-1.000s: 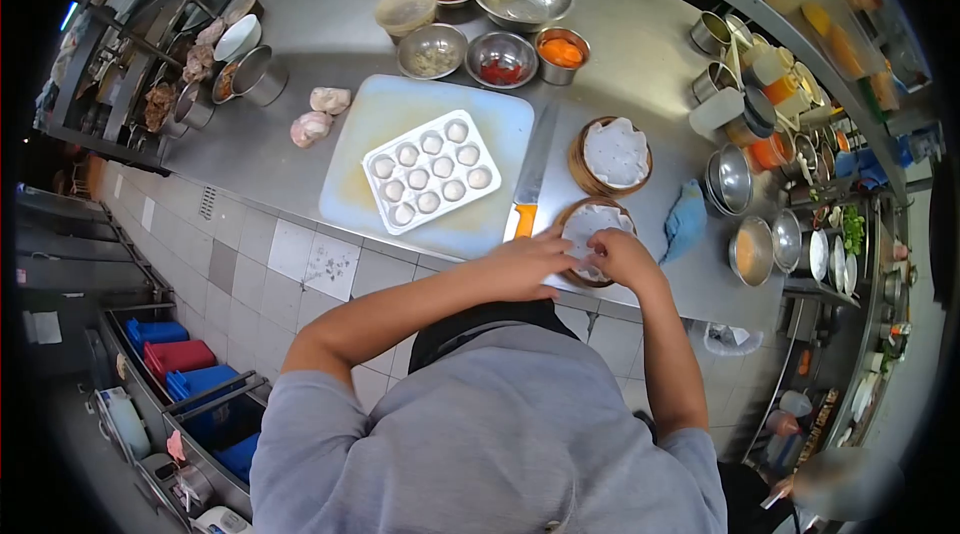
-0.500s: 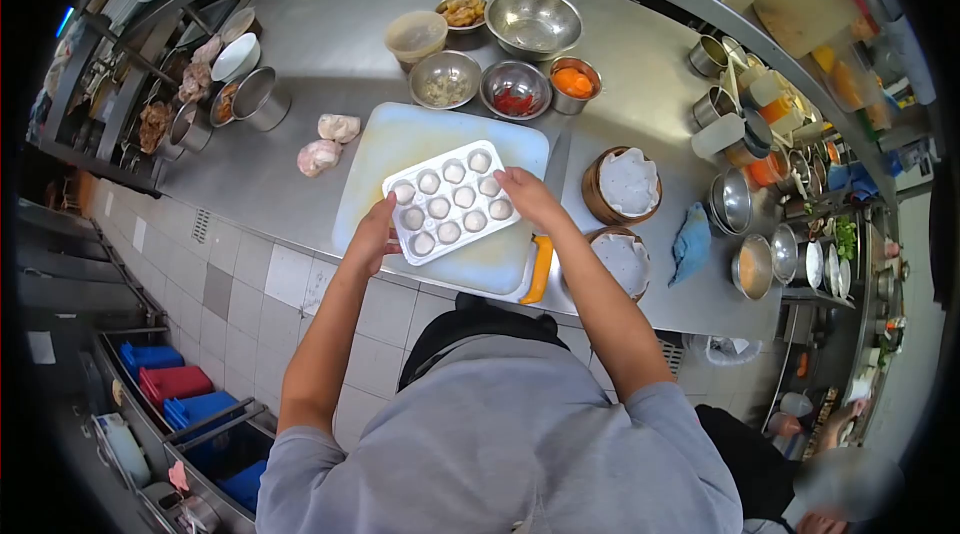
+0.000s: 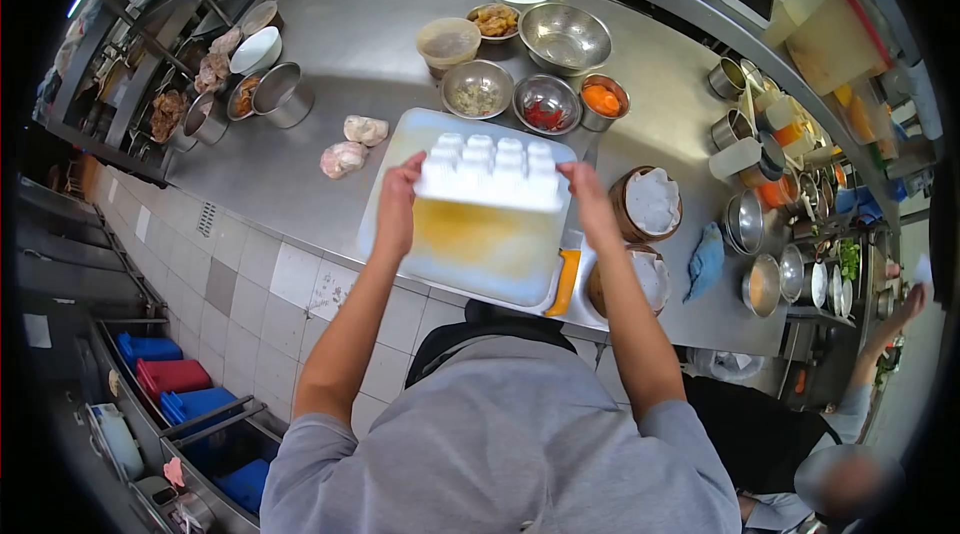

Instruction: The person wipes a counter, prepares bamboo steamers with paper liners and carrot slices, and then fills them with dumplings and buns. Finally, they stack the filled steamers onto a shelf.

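Observation:
Between my two hands is a white molded tray [image 3: 490,174], tipped up on its long edge with its bumpy underside toward me. What sits in its cups is hidden from here. My left hand [image 3: 402,196] pinches the tray's left end, and my right hand [image 3: 590,196] grips the right end. Beneath it lies a whitish cutting board [image 3: 480,279] with a yellow stain. Along the board's right side rests a knife with a yellow handle [image 3: 566,282].
Left of the board lie pale wrapped lumps [image 3: 345,160]. Metal bowls stand behind it, one with red pieces [image 3: 545,116] and another with orange contents [image 3: 602,99]. To the right are paper-lined bamboo steamers [image 3: 652,202] and a blue cloth [image 3: 705,262]. Another person [image 3: 850,404] is at lower right.
Both hands have tilted the tray from lying face up, with round white pieces showing in its cups, to standing with its underside toward me. The other person's arm has reached out.

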Demonstrator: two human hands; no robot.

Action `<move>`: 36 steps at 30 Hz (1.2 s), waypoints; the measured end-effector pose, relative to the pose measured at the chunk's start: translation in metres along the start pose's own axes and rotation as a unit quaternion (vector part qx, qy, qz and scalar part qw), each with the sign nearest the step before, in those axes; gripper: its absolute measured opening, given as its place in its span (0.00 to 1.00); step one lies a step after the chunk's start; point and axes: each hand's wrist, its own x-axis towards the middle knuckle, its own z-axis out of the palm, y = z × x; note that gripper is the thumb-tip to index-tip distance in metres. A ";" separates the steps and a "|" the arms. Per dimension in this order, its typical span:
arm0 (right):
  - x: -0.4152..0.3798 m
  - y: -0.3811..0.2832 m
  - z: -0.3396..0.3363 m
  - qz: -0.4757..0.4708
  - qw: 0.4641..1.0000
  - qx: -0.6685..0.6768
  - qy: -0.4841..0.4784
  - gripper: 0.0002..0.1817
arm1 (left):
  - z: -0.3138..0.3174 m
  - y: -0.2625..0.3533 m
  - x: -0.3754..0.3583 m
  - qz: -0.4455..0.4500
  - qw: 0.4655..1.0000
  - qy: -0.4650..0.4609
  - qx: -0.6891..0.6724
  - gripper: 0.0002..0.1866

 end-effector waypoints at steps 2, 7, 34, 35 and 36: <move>-0.022 0.053 0.032 -0.081 0.973 -0.214 0.026 0.30 | 0.002 -0.038 -0.030 0.027 0.958 -0.033 0.283 0.27; -0.043 0.064 0.049 -0.090 0.937 -0.336 0.024 0.36 | 0.003 -0.063 -0.052 0.053 0.828 -0.062 0.555 0.40; 0.054 -0.077 -0.006 -0.062 0.977 -0.164 0.125 0.21 | -0.001 -0.056 -0.003 0.124 0.891 0.063 0.433 0.53; 0.053 -0.077 -0.007 -0.070 0.979 -0.142 0.132 0.21 | 0.004 -0.058 -0.016 0.112 0.866 0.039 0.486 0.55; 0.047 -0.082 -0.007 -0.082 0.985 -0.073 0.131 0.20 | 0.010 -0.058 -0.028 0.100 0.838 0.014 0.537 0.56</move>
